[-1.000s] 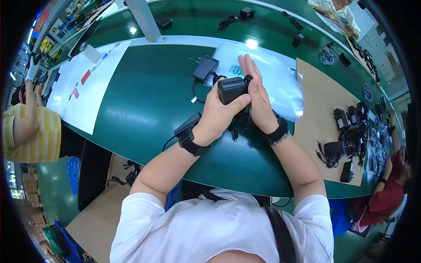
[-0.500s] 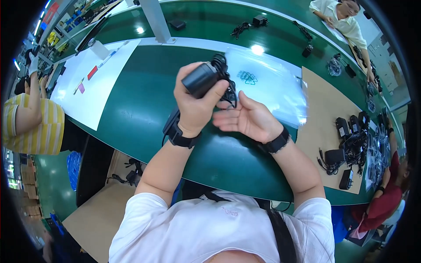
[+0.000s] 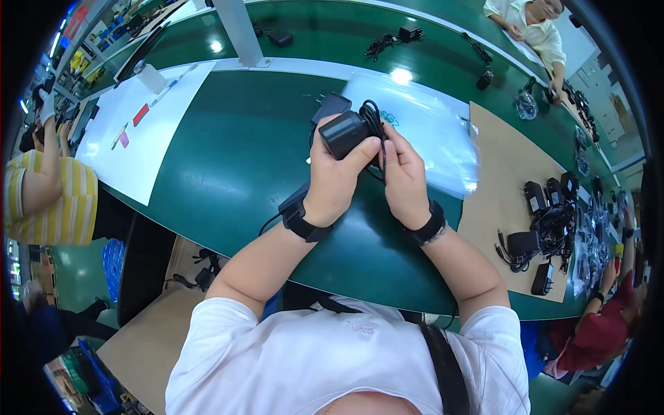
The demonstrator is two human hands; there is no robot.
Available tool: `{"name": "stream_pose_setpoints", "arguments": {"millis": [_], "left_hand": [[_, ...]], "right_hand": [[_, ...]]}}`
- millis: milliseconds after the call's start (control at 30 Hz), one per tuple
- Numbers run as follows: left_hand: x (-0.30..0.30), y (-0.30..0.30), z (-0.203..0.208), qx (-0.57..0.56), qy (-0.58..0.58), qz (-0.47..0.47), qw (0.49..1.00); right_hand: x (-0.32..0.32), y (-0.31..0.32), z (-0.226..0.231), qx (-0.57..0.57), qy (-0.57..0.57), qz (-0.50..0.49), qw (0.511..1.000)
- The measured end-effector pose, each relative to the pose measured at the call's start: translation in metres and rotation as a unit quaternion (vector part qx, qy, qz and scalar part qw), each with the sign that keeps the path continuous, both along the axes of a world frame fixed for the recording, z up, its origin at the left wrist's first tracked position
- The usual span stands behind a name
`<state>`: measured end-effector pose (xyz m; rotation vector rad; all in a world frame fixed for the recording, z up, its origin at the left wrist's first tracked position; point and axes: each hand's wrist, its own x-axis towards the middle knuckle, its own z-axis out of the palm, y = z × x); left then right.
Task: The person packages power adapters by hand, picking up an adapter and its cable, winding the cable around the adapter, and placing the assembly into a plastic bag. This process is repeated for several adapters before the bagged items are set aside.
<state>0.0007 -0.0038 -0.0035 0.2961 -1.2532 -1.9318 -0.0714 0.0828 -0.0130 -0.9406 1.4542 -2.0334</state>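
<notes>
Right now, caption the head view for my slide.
The left hand grips a black adapter, the right hand at its looped cable, over a green table.

In the head view I observe a black power adapter, tilted, its blunt end toward the left, raised above the green surface; its thin black cable, gathered into loops, bunches at the right end.

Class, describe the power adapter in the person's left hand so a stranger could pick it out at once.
Find the green table across the middle. Over it, the left hand grips a black power adapter, with the right hand at its looped cable. Unlike the second adapter just beyond, this one is held.
</notes>
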Motion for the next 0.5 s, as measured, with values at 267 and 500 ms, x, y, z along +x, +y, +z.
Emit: {"name": "stream_pose_setpoints", "arguments": {"millis": [267,500], "left_hand": [[-0.005,0.007,0.012,0.131,0.038,-0.198,0.971],[-0.067,0.026,-0.006,-0.467,-0.246,-0.030,0.849]], "right_hand": [[-0.032,0.016,0.023,0.017,0.252,0.026,0.967],[-0.092,0.073,0.089,-0.082,0.197,-0.212,0.954]]}}
